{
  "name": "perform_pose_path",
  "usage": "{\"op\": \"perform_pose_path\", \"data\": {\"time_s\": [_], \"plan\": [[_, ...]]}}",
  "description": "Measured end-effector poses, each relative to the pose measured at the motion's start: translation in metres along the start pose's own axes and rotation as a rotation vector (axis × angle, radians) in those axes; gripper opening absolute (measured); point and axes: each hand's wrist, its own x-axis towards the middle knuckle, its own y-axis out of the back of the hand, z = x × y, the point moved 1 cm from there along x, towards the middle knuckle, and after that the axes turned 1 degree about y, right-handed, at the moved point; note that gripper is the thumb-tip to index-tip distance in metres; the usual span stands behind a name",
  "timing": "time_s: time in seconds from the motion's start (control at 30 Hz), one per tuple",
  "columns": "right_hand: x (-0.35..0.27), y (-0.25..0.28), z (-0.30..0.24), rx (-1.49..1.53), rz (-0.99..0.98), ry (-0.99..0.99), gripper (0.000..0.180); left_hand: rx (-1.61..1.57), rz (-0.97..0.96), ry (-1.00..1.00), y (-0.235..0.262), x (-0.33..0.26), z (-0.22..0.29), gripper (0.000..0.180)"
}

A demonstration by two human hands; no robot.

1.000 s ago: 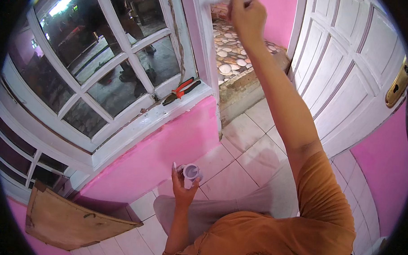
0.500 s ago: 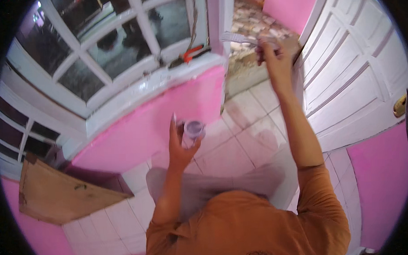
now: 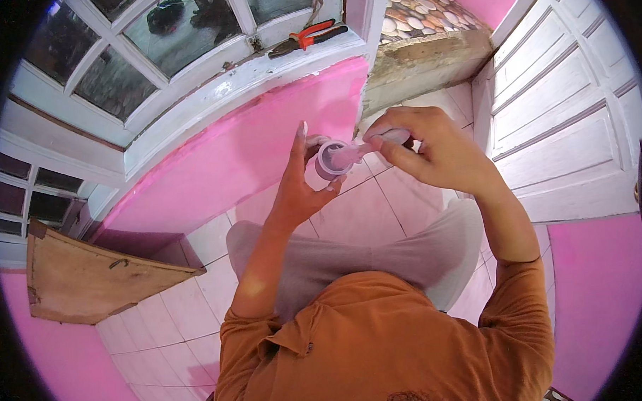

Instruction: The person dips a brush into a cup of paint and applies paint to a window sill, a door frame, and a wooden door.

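In front of the pink wall (image 3: 213, 162), my left hand (image 3: 292, 191) holds up a small paint cup (image 3: 322, 173) with a pale rim. Its fingers are wrapped round the cup, and one finger points upward. My right hand (image 3: 443, 154) grips a paintbrush (image 3: 347, 156) by its handle. The bristles look coated in pale paint and are tipped into the cup's mouth. How much paint the cup holds cannot be made out.
Red-and-black pliers (image 3: 309, 37) lie on the white window sill (image 3: 225, 98). A panelled white door (image 3: 558, 100) stands at the right, beside a raised concrete threshold (image 3: 436, 58). A brown wooden panel (image 3: 97, 279) juts out at the left. My crossed legs (image 3: 358, 249) rest on pale floor tiles.
My right hand has brought the paintbrush from the door frame down and towards me, to the cup. My left hand has lifted the cup up and slightly right in the view.
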Motion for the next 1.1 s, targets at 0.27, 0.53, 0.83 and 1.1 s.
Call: {"op": "perform_pose_path", "data": {"time_s": [0.27,0.53,0.83,1.1], "plan": [[0.016,-0.033,0.014,-0.124,-0.168,0.185,0.017,0.093,-0.080,-0.018,-0.006,-0.004,-0.005,0.114],[0.008,-0.022,0.033,-0.014,-0.059,0.103,0.018,0.047,-0.052,-0.040,-0.012,0.004,-0.009,0.112],[-0.019,-0.013,0.066,0.383,0.123,-0.427,0.024,-0.008,-0.056,-0.025,-0.028,0.016,-0.013,0.112],[-0.046,0.007,0.095,0.717,0.329,-0.508,0.020,0.012,-0.056,0.042,-0.061,0.024,-0.012,0.115]]}}
